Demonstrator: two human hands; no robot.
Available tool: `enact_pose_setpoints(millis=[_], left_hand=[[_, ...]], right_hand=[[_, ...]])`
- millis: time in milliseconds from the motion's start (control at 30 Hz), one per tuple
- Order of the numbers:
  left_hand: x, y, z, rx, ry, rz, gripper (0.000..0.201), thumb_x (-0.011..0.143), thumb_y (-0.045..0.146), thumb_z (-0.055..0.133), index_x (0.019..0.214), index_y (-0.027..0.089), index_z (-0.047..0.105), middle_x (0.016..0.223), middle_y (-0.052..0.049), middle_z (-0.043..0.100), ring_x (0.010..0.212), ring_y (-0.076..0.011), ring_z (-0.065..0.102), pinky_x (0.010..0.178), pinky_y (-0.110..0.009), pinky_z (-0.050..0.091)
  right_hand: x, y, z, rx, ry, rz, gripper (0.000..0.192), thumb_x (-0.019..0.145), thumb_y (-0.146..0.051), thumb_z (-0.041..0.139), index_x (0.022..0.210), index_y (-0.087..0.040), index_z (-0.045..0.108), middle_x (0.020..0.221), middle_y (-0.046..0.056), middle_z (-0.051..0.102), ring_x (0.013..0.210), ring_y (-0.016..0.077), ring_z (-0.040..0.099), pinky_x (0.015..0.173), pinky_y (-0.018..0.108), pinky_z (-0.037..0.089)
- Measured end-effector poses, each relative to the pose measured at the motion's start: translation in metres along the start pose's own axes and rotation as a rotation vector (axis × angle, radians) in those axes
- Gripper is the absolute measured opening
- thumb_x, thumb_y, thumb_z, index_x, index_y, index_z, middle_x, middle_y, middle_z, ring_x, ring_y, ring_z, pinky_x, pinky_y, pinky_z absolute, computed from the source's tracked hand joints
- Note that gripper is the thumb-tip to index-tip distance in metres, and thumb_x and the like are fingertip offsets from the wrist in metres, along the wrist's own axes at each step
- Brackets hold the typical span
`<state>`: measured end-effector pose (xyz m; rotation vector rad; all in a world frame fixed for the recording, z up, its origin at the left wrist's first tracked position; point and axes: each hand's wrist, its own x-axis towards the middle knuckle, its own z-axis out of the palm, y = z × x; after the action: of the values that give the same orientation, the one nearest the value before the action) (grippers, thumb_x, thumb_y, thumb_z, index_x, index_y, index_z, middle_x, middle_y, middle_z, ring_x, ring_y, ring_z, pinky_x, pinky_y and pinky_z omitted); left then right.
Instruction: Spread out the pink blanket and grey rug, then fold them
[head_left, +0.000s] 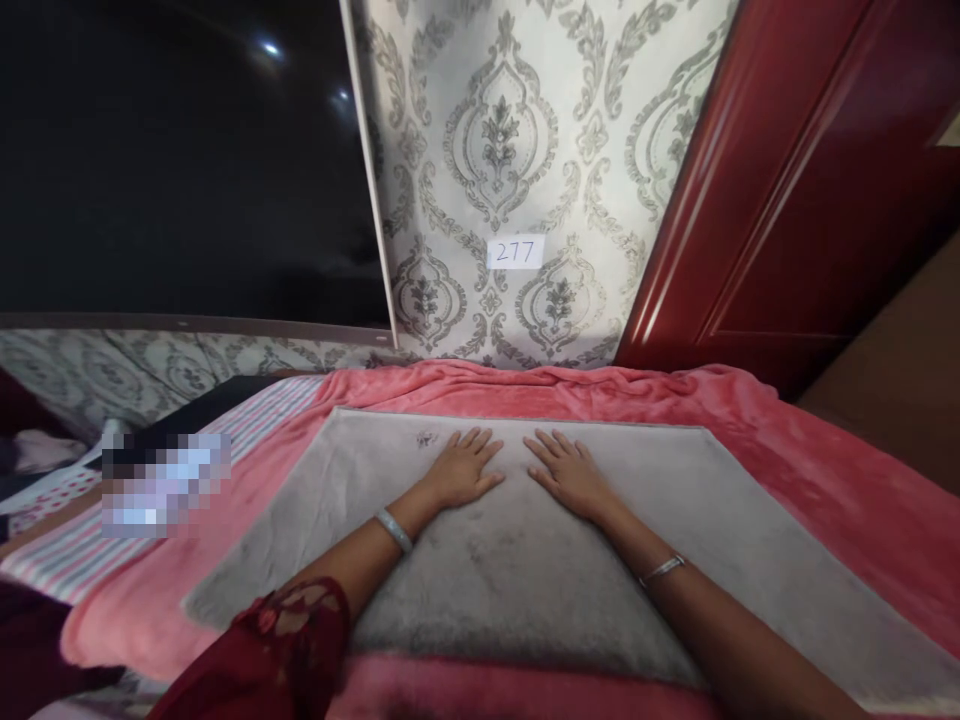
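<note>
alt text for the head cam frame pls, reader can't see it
Both hands lie flat, palms down and fingers spread, side by side on a grey plush cloth: left hand, right hand, a bangle on each wrist. The cloth lies spread over a pink blanket. Behind, patterned wallpaper bears a paper label reading 277.

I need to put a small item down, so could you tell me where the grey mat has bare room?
The grey mat is bare right of the right hand and left of the left hand. Both hands lie flat, crowding the far middle.
</note>
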<state>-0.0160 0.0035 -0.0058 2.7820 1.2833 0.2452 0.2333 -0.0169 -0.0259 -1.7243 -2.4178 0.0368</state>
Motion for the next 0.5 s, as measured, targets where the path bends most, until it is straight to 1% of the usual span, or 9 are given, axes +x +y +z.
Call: enact_pose_setpoints(millis=[67,133,200,267,333,433,500], left_hand=[[-0.001,0.002,-0.002,0.022,0.019,0.006,0.066,0.097,0.057,0.039,0.152,0.021,0.040,0.159,-0.018,0.034,0.149,-0.0338,0.029,0.120,-0.058,0.021],[-0.008,-0.002,-0.008,0.061,0.040,0.011,0.065,0.097,0.056,0.041,0.151,0.020,0.042,0.158,-0.019,0.035,0.148,-0.0339,0.029,0.121,-0.060,0.018],[-0.024,-0.014,-0.016,0.105,0.061,-0.007,0.066,0.096,0.056,0.044,0.152,0.021,0.040,0.160,-0.018,0.032,0.150,-0.0344,0.024,0.121,-0.061,0.012],[-0.051,-0.035,-0.027,0.128,0.077,-0.075,0.067,0.095,0.056,0.045,0.154,0.024,0.037,0.163,-0.015,0.027,0.152,-0.0341,0.018,0.121,-0.062,0.008],[-0.086,-0.063,-0.037,0.123,0.077,-0.213,0.065,0.096,0.053,0.044,0.155,0.027,0.035,0.164,-0.013,0.025,0.153,-0.0329,0.016,0.121,-0.062,0.008],[-0.138,-0.102,-0.045,0.099,0.042,-0.459,0.062,0.098,0.048,0.037,0.156,0.024,0.033,0.164,-0.012,0.023,0.153,-0.0312,0.017,0.121,-0.060,0.012],[-0.160,-0.118,-0.044,0.087,0.036,-0.535,0.062,0.099,0.044,0.035,0.156,0.022,0.032,0.165,-0.012,0.023,0.153,-0.0287,0.016,0.122,-0.055,0.014]], right_hand=[[0.001,-0.003,-0.002,-0.004,-0.014,0.006,0.060,0.102,-0.055,0.029,0.157,-0.030,0.032,0.164,0.006,0.023,0.150,0.0335,0.020,0.117,0.061,0.021],[0.001,-0.004,-0.006,-0.008,-0.038,0.007,0.060,0.102,-0.054,0.029,0.157,-0.030,0.031,0.164,0.006,0.022,0.150,0.0315,0.020,0.117,0.060,0.022],[-0.004,0.001,-0.010,-0.024,-0.079,0.029,0.061,0.101,-0.052,0.029,0.157,-0.028,0.031,0.164,0.007,0.021,0.150,0.0298,0.020,0.118,0.058,0.022],[-0.017,0.015,-0.012,-0.050,-0.102,0.081,0.062,0.100,-0.051,0.028,0.157,-0.027,0.031,0.164,0.007,0.021,0.150,0.0294,0.020,0.118,0.059,0.021],[-0.040,0.043,-0.010,-0.073,-0.076,0.153,0.064,0.097,-0.053,0.028,0.156,-0.028,0.034,0.163,0.006,0.024,0.150,0.0307,0.023,0.116,0.062,0.022],[-0.091,0.102,-0.004,-0.097,0.016,0.307,0.069,0.091,-0.057,0.028,0.154,-0.030,0.039,0.161,0.006,0.030,0.147,0.0336,0.030,0.112,0.065,0.029],[-0.129,0.144,0.000,-0.102,0.061,0.413,0.070,0.088,-0.058,0.027,0.150,-0.030,0.047,0.159,0.008,0.034,0.145,0.0329,0.034,0.107,0.061,0.036]])
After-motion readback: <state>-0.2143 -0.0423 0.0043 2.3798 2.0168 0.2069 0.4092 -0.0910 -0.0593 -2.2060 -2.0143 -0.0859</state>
